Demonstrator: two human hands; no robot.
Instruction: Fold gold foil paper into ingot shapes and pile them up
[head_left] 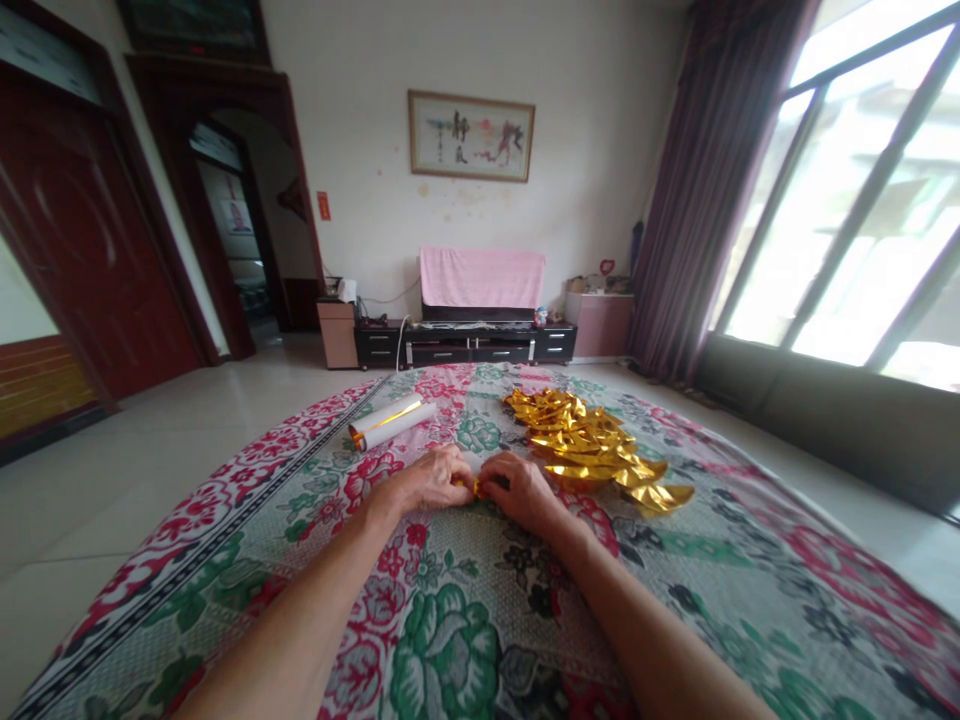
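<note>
My left hand [439, 478] and my right hand [521, 487] meet over the middle of the table. Both are closed, fingers pinching a small piece of gold foil paper [477, 488]. Most of that paper is hidden by my fingers; a pale patch of it shows between the hands. Right of my right hand lies a pile of folded gold paper ingots [585, 440], shiny and boat-shaped, overlapping in a row. Beyond my left hand rests a roll of paper [394, 423], white outside with gold showing at its edge.
A flowered cloth [442, 650] in red, green and grey covers the round table. Across the room stands a low black cabinet [469, 345] with a pink cloth [482, 277] draped above it. Windows and a purple curtain [694, 190] are at right, a dark red door [82, 210] at left.
</note>
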